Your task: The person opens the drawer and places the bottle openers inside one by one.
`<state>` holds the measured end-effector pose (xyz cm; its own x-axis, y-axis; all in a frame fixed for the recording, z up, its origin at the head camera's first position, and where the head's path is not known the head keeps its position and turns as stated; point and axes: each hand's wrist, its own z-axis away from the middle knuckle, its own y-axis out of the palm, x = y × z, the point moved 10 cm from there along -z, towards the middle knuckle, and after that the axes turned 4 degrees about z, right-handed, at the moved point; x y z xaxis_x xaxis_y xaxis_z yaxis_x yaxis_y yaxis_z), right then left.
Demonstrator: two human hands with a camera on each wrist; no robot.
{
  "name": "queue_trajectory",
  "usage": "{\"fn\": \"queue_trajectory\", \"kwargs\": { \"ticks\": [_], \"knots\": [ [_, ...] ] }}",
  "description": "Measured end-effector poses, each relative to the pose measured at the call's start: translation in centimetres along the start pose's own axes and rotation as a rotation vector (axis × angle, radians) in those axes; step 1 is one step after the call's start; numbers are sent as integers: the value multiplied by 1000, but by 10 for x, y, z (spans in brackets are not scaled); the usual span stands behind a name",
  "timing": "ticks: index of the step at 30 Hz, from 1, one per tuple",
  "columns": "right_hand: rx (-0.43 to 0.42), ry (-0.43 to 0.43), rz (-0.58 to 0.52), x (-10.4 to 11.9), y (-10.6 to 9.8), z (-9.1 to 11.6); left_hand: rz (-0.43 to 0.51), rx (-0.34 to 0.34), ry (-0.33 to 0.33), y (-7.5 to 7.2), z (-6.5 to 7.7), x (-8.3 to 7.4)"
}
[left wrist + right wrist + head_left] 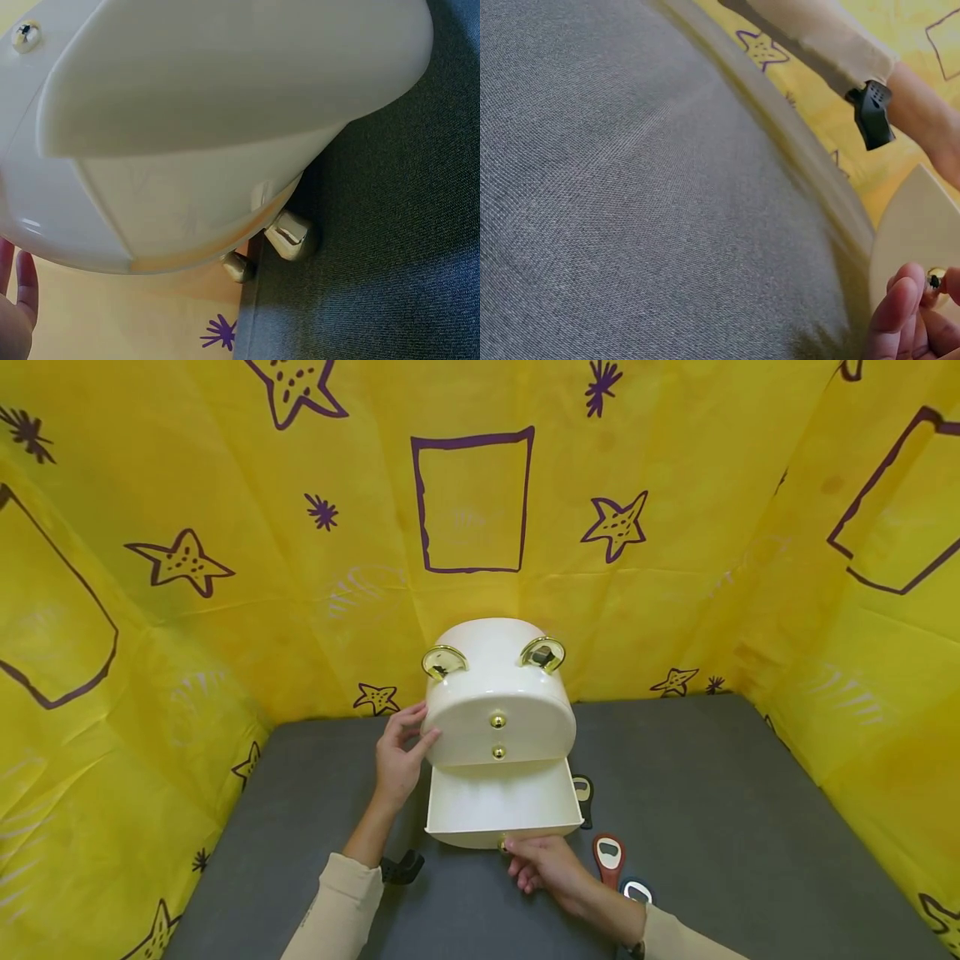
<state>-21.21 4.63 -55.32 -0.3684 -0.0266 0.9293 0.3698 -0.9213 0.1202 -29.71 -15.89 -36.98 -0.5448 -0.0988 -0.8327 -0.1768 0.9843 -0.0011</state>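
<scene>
A white rounded storage box (495, 677) with gold ears and gold knobs stands on the table, its bottom drawer (502, 802) pulled out. Nothing shows on the drawer's white floor. My left hand (397, 760) rests on the box's left side, thumb at the front edge and fingers along the side. In the left wrist view its fingertips touch the white shell (67, 247). With thumb and fingers my right hand (551, 868) pinches the drawer's gold knob (934, 280), the other fingers loosely curled below.
Right of the drawer lie a black bottle opener (582, 802), a red bottle opener (608, 853) and a blue-edged bottle opener (637, 891), the last partly behind the right forearm. Yellow patterned cloth (472, 593) walls off the dark grey table (705, 793) at back and sides.
</scene>
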Motion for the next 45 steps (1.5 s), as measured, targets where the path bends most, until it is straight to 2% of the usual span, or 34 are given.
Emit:
{"fn": "queue_trajectory", "kwargs": {
  "ticks": [13, 23, 35, 40, 43, 45],
  "knots": [
    [0, -10, -5, -4, 1, 1, -8, -1, -10, -1, 1, 0],
    [-2, -57, 70, -1, -5, 5, -8, 2, -17, 0, 1, 1],
    [70, -103, 343, 10, -40, 27, 0, -10, -24, -1, 1, 2],
    [34, -126, 484, 24, -66, 38, 0, -12, -26, -1, 1, 2],
    [3, -142, 597, 34, -83, 44, 5, -13, -23, -2, 1, 2],
    [-32, -173, 709, 42, -93, 50, 8, -11, -23, -2, 1, 2]
  ]
}}
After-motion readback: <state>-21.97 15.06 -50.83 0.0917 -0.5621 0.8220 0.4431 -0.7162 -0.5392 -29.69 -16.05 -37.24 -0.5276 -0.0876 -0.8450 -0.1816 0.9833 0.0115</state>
